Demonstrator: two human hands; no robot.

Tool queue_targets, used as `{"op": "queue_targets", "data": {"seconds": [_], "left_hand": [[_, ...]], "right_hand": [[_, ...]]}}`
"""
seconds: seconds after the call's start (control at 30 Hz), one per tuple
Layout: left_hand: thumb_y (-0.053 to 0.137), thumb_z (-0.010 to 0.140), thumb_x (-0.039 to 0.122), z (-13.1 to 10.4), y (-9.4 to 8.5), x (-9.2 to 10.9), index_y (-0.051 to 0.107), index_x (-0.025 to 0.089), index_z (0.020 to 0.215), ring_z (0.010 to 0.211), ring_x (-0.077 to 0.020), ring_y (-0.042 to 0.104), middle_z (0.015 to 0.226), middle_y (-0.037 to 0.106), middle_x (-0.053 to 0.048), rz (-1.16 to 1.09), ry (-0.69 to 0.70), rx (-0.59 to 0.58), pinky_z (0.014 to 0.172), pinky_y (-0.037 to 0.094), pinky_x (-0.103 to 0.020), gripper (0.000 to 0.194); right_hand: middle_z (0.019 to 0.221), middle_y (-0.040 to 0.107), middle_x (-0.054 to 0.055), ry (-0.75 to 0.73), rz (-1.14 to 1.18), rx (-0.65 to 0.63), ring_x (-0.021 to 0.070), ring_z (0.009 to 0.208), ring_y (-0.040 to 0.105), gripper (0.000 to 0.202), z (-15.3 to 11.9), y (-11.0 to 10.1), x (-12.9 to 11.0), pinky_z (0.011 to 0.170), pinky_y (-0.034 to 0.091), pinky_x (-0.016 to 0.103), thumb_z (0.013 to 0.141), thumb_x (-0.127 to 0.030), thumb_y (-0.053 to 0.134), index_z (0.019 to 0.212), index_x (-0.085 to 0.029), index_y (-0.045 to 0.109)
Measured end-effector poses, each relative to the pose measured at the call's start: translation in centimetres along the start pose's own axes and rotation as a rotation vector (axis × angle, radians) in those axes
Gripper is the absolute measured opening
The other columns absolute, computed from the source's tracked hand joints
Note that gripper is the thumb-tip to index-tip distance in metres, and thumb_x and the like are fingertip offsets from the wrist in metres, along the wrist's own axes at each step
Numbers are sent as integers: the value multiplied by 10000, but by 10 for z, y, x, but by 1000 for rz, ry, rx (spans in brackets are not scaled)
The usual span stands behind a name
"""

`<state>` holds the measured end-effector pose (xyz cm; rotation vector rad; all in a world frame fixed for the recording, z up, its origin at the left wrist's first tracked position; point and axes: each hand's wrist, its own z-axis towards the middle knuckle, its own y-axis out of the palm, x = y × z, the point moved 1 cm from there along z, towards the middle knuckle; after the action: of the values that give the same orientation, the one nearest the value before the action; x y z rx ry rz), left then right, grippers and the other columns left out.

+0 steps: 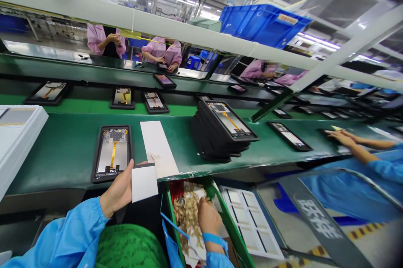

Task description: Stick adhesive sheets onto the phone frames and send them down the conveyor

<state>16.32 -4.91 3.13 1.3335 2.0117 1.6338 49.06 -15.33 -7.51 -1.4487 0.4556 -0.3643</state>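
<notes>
My left hand (121, 186) grips a flat white battery pack (144, 185) with a dark strip and a thin wire at its top edge. Beside it on the green bench lies an opened tablet (112, 154), its circuit board and orange ribbon cable showing. A blank white card (159, 148) lies to the right of that tablet. My right hand (208, 217), with a blue band at the wrist, is over a green bin (234, 234) of crumpled brownish and white scraps (188, 213). Its fingers are curled together; whatever they hold is hidden.
A stack of opened tablets (220, 131) stands right of the card. White foam (22, 134) is at the left edge. A tray of batteries (252, 222) sits right of the bin. Tablets line the green belt (82, 107) behind. A co-worker's hands (346, 139) work at the right.
</notes>
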Motion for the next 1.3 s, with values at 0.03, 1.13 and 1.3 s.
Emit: {"op": "queue_targets", "data": {"seconds": [0.03, 1.13, 1.3], "left_hand": [[471, 936, 590, 1, 3, -3, 500, 132, 1407, 1205, -323, 615, 1273, 670, -169, 4, 21, 10, 1101, 381, -476, 658], [712, 774, 498, -96, -123, 130, 518, 203, 1022, 561, -142, 586, 682, 653, 25, 696, 488, 642, 526, 417, -223, 432], [693, 799, 438, -64, -112, 141, 544, 196, 959, 593, -126, 552, 674, 598, 40, 848, 500, 548, 565, 390, -221, 327]], "right_hand": [[866, 705, 184, -63, 83, 25, 318, 815, 714, 171, -2, -9, -15, 691, 555, 424, 879, -221, 550, 862, -160, 709], [1028, 663, 111, -1453, 333, -12, 226, 949, 580, 154, 90, -52, -368, 859, 493, 367, 944, -165, 494, 1021, -184, 626], [928, 716, 36, -920, 812, -241, 170, 844, 665, 206, 110, -30, -360, 815, 524, 316, 953, -194, 431, 998, -213, 632]]}}
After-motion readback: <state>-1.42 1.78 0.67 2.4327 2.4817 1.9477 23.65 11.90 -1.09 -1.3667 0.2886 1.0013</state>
